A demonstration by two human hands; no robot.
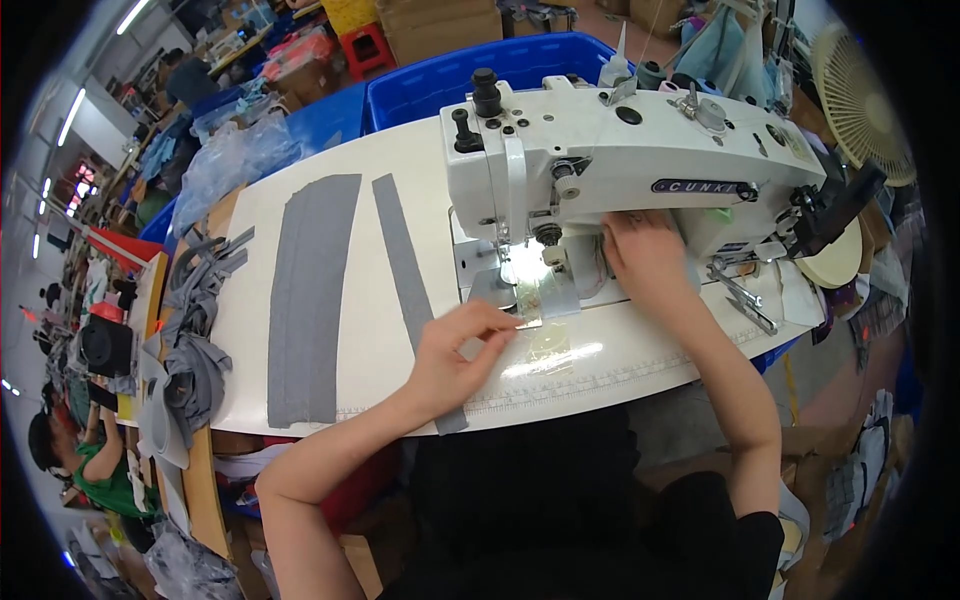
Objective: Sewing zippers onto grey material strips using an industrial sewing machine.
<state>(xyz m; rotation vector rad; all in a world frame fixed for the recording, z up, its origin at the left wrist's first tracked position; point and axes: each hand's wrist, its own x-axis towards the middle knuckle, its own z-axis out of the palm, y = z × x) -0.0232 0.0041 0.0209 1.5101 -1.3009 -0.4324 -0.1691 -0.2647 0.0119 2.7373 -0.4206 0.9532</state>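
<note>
A white sewing machine stands on a pale table, its needle area brightly lit. My left hand is at the front of the metal needle plate, index finger and thumb closed near a clear strip; what they grip is too small to make out. My right hand reaches under the machine's arm, fingers curled by thin threads, their tips partly hidden. Left of the machine lie a wide grey fabric panel and a narrow grey strip.
A blue bin stands behind the machine, a fan at back right. Scissors lie by my right arm. Grey fabric scraps pile at the left edge. Other people work at the left and far back.
</note>
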